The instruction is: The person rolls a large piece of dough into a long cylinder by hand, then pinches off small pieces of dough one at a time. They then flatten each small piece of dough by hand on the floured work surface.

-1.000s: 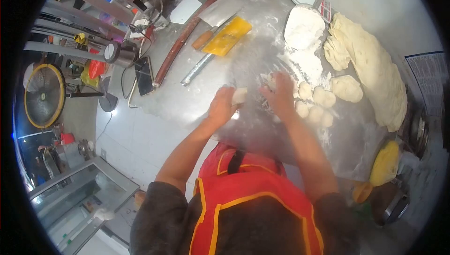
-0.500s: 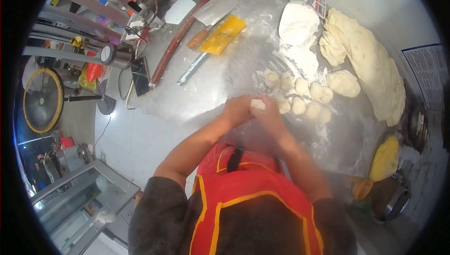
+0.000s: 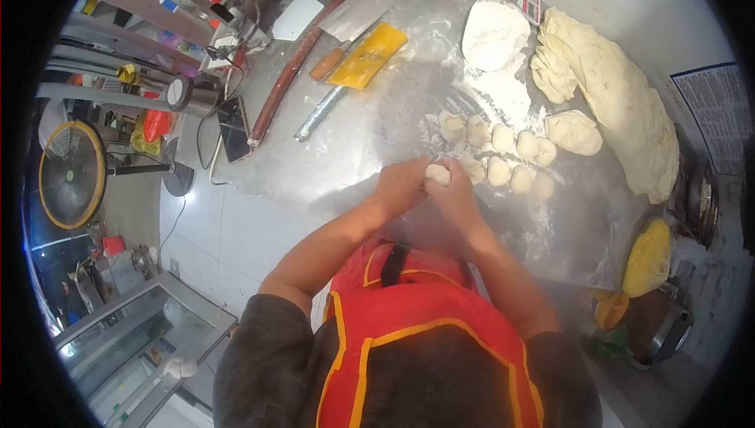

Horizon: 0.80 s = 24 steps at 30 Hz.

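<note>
A small pale dough piece [image 3: 438,174] is held between my two hands over the near part of the metal table. My left hand [image 3: 401,184] closes on it from the left, fingers curled. My right hand [image 3: 456,192] grips it from the right, thumb and fingers pressed around it. Just beyond my right hand, several round dough pieces [image 3: 499,170] lie in two rows on the floured surface. A larger flat dough lump [image 3: 573,132] sits at the right end of the rows.
A big dough mass [image 3: 629,121] lies at the right, beside a flour pile [image 3: 495,33]. Further left are a yellow scraper [image 3: 368,55], a long red-brown rod [image 3: 291,66], a phone [image 3: 233,129] and a metal rod [image 3: 321,113]. A fan [image 3: 71,174] stands far left.
The view has shifted slightly, so the table items appear a little higher and further left. Both hands still hold the dough piece, which shows slightly more between the fingers.
</note>
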Available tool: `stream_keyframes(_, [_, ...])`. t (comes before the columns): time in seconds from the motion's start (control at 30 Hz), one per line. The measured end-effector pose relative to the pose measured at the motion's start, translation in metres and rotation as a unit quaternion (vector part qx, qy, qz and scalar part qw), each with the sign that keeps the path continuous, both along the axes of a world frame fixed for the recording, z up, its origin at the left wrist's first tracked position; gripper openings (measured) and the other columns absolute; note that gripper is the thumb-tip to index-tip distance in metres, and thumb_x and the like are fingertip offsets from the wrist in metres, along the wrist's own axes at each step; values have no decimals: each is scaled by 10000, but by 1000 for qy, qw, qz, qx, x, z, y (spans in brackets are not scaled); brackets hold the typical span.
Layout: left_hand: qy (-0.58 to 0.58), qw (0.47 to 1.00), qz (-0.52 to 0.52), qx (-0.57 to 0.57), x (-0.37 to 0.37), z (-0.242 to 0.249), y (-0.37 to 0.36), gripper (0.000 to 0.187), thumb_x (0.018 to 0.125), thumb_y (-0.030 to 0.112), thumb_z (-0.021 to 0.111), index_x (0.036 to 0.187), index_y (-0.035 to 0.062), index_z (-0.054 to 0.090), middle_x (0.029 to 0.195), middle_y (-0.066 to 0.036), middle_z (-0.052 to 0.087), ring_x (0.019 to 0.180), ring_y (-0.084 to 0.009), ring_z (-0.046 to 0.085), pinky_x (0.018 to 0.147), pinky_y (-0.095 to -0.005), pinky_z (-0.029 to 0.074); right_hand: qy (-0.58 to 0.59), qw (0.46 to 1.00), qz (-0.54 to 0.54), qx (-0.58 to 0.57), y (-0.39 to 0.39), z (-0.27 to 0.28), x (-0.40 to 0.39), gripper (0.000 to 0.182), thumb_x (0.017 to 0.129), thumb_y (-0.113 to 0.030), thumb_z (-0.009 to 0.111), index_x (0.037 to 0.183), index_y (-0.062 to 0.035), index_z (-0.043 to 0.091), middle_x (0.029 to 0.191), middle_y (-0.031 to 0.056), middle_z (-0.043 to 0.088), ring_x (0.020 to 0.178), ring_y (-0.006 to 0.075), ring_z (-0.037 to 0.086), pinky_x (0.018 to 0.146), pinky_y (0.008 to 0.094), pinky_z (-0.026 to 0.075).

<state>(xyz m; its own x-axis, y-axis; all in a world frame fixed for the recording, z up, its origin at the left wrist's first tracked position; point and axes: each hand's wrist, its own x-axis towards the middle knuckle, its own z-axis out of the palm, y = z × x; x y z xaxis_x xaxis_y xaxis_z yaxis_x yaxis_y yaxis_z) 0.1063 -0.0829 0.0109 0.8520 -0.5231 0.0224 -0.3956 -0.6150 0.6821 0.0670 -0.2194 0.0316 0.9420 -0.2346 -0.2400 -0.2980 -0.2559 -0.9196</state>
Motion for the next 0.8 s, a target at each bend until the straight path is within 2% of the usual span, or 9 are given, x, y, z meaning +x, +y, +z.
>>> stream_keyframes(0.1, [15, 1000, 2, 2, -1, 0, -2, 127, 755, 167, 630, 860, 97, 636, 843, -137, 669, 778, -349, 655, 660, -458, 508, 31, 997, 65, -5, -6, 7, 0, 301, 756, -109, 665, 1019, 32, 631, 844, 98, 677, 795, 167, 635, 731, 315, 500])
stream_keyframes(0.2, [27, 999, -10, 35, -1, -4, -3, 127, 758, 182, 625, 855, 103, 648, 839, -135, 672, 776, -344, 658, 656, -456, 509, 47, 996, 74, -11, -6, 9, -4, 298, 746, -114, 667, 1008, 29, 649, 845, 106, 678, 796, 158, 632, 727, 300, 496])
stream_keyframes(0.3, [21, 998, -7, 65, -4, -8, -1, 109, 757, 197, 620, 809, 115, 669, 800, -129, 678, 753, -338, 665, 645, -457, 512, 14, 997, 64, -35, -3, 9, -6, 281, 737, -116, 662, 982, 22, 668, 829, 106, 676, 780, 149, 627, 710, 290, 493])
stream_keyframes(0.4, [30, 990, -19, 139, -6, -4, -2, 93, 734, 226, 648, 808, 184, 684, 749, -93, 670, 717, -320, 658, 623, -432, 508, 17, 998, 61, -25, -2, 11, -7, 255, 732, -118, 648, 945, 21, 668, 795, 103, 673, 755, 144, 624, 686, 294, 494])
stream_keyframes(0.5, [18, 986, -25, 166, -8, -3, -1, 72, 712, 215, 648, 748, 165, 685, 710, -115, 667, 676, -328, 660, 604, -438, 510, 8, 998, 61, -18, -2, 8, -7, 266, 710, -142, 641, 923, 13, 679, 729, 151, 654, 690, 211, 639, 654, 326, 497])
stream_keyframes(0.6, [40, 977, -29, 208, -7, 6, -3, 71, 698, 207, 652, 711, 145, 683, 688, -133, 664, 660, -330, 665, 600, -438, 516, 52, 997, 61, 13, -2, 10, -7, 207, 725, -116, 641, 882, 18, 655, 731, 61, 644, 687, 114, 595, 628, 273, 480])
stream_keyframes(0.7, [34, 973, -46, 225, -6, 14, -3, 144, 745, 216, 620, 696, 99, 688, 717, -156, 679, 684, -322, 687, 595, -429, 533, 122, 981, 30, 150, -3, 17, -8, 155, 741, -93, 636, 857, 7, 659, 711, 20, 623, 662, 104, 577, 605, 264, 468])
stream_keyframes(0.8, [15, 971, -53, 231, -4, 6, 3, 173, 756, 228, 624, 691, 78, 682, 718, -172, 677, 697, -329, 686, 595, -429, 532, 136, 970, 89, 179, -15, 16, -10, 247, 711, -99, 686, 934, 8, 683, 813, 60, 665, 732, 133, 619, 651, 284, 492])
